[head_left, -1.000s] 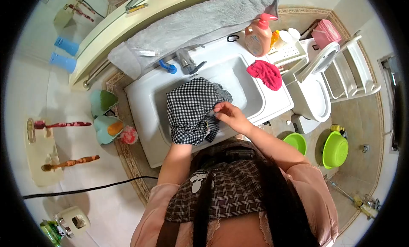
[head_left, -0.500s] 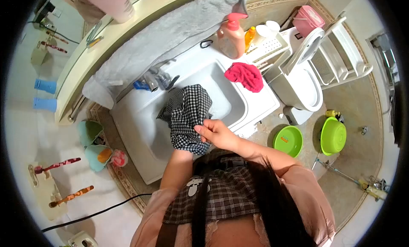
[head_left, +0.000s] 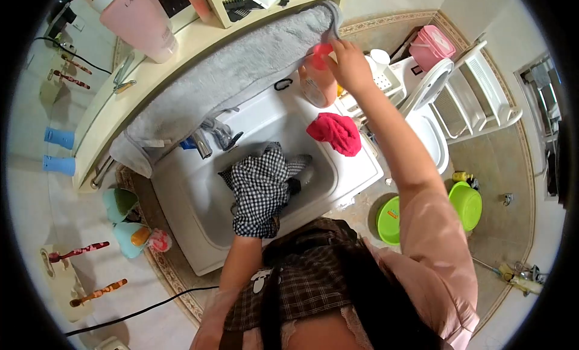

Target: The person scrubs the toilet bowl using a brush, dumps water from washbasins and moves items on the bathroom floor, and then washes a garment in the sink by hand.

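A black-and-white checked cloth [head_left: 259, 187] hangs bunched over the basin of the white sink [head_left: 190, 214]. My left forearm runs up into its lower end, and the cloth covers my left hand, so its fingers are hidden. My right hand [head_left: 350, 65] is stretched out to the pink pump bottle [head_left: 318, 87] at the sink's back right corner, with its fingers closed at the pump head. A crumpled red cloth [head_left: 335, 134] lies on the sink's right rim, just below the bottle.
The faucet [head_left: 208, 139] stands at the basin's back left, below a grey towel [head_left: 223, 66]. A white toilet [head_left: 431, 133] is right of the sink. Two green basins [head_left: 389, 222] are on the floor side. Toothbrushes [head_left: 81, 251] hang at the left wall.
My right hand has left the checked cloth and moved up and right to the pump bottle. My left arm remains inside the cloth. The view has shifted, showing more of the shelf.
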The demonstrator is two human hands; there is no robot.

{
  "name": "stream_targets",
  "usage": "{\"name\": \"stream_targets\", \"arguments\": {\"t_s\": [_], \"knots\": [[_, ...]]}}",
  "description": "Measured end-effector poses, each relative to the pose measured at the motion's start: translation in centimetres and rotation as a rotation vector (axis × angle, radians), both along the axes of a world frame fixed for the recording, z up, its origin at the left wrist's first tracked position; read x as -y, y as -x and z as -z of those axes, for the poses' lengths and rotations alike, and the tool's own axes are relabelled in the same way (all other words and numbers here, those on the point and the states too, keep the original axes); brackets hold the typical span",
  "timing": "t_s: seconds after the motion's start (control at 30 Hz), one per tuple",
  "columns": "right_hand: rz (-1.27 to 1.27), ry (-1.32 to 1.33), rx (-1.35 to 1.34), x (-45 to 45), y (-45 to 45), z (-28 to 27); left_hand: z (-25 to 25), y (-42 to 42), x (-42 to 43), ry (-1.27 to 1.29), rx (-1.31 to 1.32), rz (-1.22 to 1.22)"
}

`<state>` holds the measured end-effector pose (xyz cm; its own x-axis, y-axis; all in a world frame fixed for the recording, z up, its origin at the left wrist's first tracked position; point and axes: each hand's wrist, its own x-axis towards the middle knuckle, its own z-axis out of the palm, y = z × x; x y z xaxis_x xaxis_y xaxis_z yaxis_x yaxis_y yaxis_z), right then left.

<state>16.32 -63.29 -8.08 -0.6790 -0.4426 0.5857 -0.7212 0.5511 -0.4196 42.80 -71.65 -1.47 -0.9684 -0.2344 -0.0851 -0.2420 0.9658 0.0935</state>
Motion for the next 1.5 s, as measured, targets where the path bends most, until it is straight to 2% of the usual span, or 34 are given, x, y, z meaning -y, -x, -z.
{"name": "stream_targets", "arguments": {"t_s": [0.07,0.1,0.23,0.3,0.33,0.37,0.4,0.43,0.5,0.6,1.13,1.2,1.27,1.3,1.33,1.4,1.43,1.5], "knots": [[0.035,-0.410,0.062,0.4,3.3,0.0,0.1,-0.2,0.7,-0.017,-0.056,0.001],[0.001,-0.388,0.215,0.7,4.8,0.0,0.3,-0.3,1.0,-0.029,-0.083,0.001],[-0.045,-0.488,0.363,1.5,5.9,-1.4,0.9,-0.5,2.0,-0.078,-0.185,0.004],[-0.092,-0.241,0.900,1.6,6.6,-1.2,1.2,-0.5,2.6,-0.096,-0.237,0.004],[-0.093,-0.243,0.900,1.7,6.7,-1.2,1.4,-0.5,2.9,-0.105,-0.264,0.003],[-0.102,-0.178,1.054,1.7,6.7,-1.3,1.7,-0.4,3.2,-0.108,-0.118,0.006],[-0.109,-0.112,1.207,1.7,6.8,-1.3,1.5,-0.3,3.3,-0.110,-0.119,0.003],[-0.109,-0.115,1.208,1.6,6.9,-1.3,0.7,-0.2,3.2,-0.136,-0.102,-0.007],[-0.175,0.090,1.533,1.4,7.0,-1.2,0.1,0.4,3.1,-0.124,0.015,-0.044],[-0.163,0.152,1.621,1.4,6.9,-1.3,0.5,0.7,3.1,-0.142,-0.003,-0.023],[-0.189,0.271,1.664,1.1,6.6,0.6,1.6,-1.3,3.6,-0.247,-0.177,0.117],[-0.268,0.406,1.685,0.9,6.8,2.0,1.6,-1.7,3.9,-0.255,-0.178,0.100],[-0.258,0.489,1.644,0.0,4.1,0.5,1.6,-2.5,4.2,-0.253,-0.180,0.070],[-0.329,0.437,1.701,-0.8,4.5,1.9,1.7,-3.2,4.4,-0.251,-0.184,0.058],[-0.520,0.491,1.608,-1.1,1.7,1.8,1.7,-3.3,4.9,-0.248,-0.197,0.050],[-0.587,0.354,1.392,0.2,-4.4,3.3,2.0,-3.6,4.9,-0.256,-0.221,0.038],[-0.622,0.464,1.408,1.2,-9.8,1.9,2.2,-3.7,5.0,-0.262,-0.227,0.042],[-0.640,0.455,1.263,3.1,-18.4,1.5,2.6,-4.2,5.1,-0.261,-0.228,0.053]]}}
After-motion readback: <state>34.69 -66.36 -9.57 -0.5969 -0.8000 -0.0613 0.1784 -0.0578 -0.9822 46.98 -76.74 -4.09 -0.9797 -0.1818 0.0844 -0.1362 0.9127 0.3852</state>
